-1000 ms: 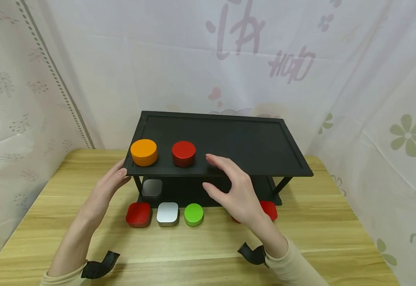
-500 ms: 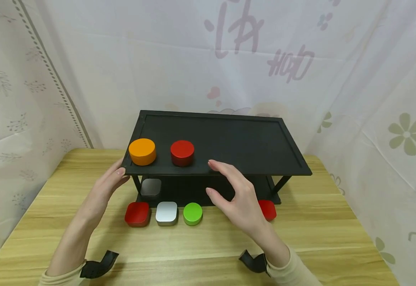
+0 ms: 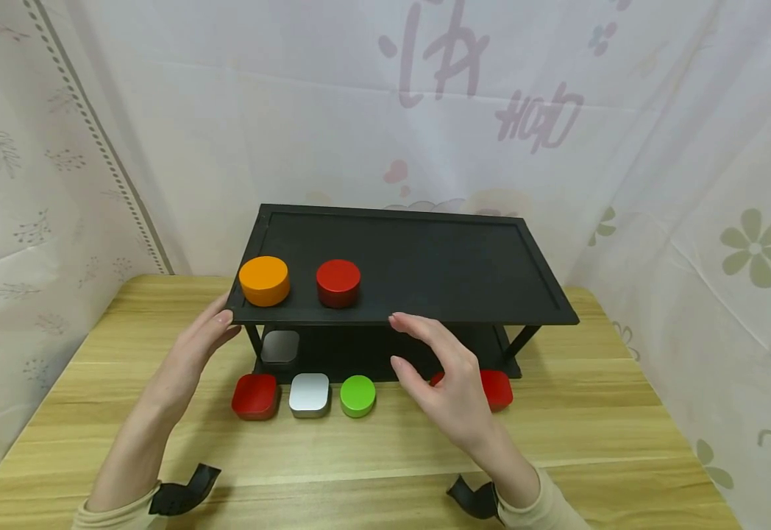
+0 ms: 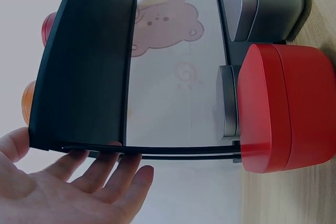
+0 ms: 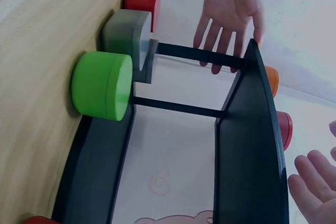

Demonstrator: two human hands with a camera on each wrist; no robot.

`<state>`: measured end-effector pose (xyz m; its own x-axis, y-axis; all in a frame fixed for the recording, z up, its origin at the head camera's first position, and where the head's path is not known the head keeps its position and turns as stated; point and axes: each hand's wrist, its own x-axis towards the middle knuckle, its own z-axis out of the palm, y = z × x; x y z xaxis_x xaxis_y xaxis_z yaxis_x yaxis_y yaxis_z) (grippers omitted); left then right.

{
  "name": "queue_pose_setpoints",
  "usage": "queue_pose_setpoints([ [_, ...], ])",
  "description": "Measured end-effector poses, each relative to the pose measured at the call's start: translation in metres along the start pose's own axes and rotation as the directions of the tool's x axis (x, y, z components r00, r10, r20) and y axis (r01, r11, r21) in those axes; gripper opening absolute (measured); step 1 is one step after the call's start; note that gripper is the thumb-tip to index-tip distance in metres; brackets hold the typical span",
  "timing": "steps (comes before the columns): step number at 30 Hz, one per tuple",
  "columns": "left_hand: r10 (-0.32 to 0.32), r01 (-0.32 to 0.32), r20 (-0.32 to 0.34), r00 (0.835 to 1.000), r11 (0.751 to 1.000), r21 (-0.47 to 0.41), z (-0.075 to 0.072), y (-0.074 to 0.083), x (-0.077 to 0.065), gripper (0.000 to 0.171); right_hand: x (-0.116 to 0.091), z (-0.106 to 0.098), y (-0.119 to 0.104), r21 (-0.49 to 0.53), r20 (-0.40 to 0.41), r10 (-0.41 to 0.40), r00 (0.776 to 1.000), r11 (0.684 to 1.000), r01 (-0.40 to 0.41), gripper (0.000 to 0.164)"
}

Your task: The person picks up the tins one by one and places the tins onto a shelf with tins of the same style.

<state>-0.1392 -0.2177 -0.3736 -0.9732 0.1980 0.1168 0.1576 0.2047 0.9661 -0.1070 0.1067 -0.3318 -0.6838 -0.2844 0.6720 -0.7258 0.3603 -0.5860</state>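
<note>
My left hand (image 3: pixel 193 353) touches the left front corner of a black two-tier shelf (image 3: pixel 418 265). In the left wrist view its thumb lies at the top board's edge and its fingers (image 4: pixel 97 174) are extended along the side frame. My right hand (image 3: pixel 448 390) hovers before the shelf's front edge, fingers curved apart from the thumb, nothing between them. On the top board sit an orange round tin (image 3: pixel 264 281) and a red round tin (image 3: pixel 338 283). A dark grey square tin (image 3: pixel 280 347) is at the lower tier's left end.
On the wooden table (image 3: pixel 332 471), before the shelf, stand a red square tin (image 3: pixel 255 397), a silver square tin (image 3: pixel 309 395) and a green round tin (image 3: pixel 357 396). Another red tin (image 3: pixel 496 390) is at right; a further red piece is mostly hidden behind my right hand. A printed curtain (image 3: pixel 293 110) hangs behind.
My right hand has moved down and slightly right, away from the top board. My left hand and the tins stay where they were.
</note>
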Motion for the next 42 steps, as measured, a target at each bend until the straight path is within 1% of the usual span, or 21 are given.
queue_pose_setpoints([
  [3, 0.002, -0.002, 0.003, 1.0, 1.0, 0.0, -0.001, -0.001, 0.0, 0.046, -0.001, 0.0, -0.001, 0.014, -0.006, -0.01, 1.0, 1.0, 0.01, 0.042],
  [7, -0.005, 0.005, 0.0, 1.0, 1.0, -0.003, -0.001, -0.002, -0.001, 0.046, -0.004, 0.004, 0.005, 0.034, -0.006, -0.04, 0.999, 0.999, 0.04, 0.041],
  [10, 0.0, 0.0, -0.002, 1.0, 1.0, -0.009, -0.001, -0.003, 0.0, 0.046, -0.009, 0.008, 0.015, 0.036, 0.009, -0.044, 0.999, 0.998, 0.043, 0.041],
  [13, 0.007, -0.007, -0.004, 1.0, 1.0, -0.012, -0.001, -0.003, 0.0, 0.046, -0.015, 0.013, 0.027, 0.034, 0.031, -0.029, 0.999, 0.999, 0.028, 0.04],
  [17, 0.001, -0.001, -0.001, 1.0, 1.0, -0.005, -0.001, -0.003, -0.001, 0.046, -0.022, 0.02, 0.041, 0.032, 0.075, -0.011, 0.997, 0.999, 0.008, 0.042],
  [23, -0.009, 0.009, 0.003, 1.0, 1.0, 0.001, -0.001, -0.002, -0.001, 0.046, -0.025, 0.024, 0.049, 0.034, 0.14, 0.042, 0.989, 0.998, -0.047, 0.044],
  [30, -0.002, 0.002, 0.002, 1.0, 1.0, -0.002, 0.0, -0.002, 0.0, 0.046, -0.026, 0.026, 0.053, -0.03, 0.197, 0.143, 0.97, 0.99, -0.14, 0.049],
  [42, -0.013, 0.013, 0.001, 1.0, 1.0, 0.007, 0.0, -0.001, 0.0, 0.046, -0.032, 0.035, 0.061, -0.07, 0.238, 0.212, 0.948, 0.977, -0.201, 0.051],
])
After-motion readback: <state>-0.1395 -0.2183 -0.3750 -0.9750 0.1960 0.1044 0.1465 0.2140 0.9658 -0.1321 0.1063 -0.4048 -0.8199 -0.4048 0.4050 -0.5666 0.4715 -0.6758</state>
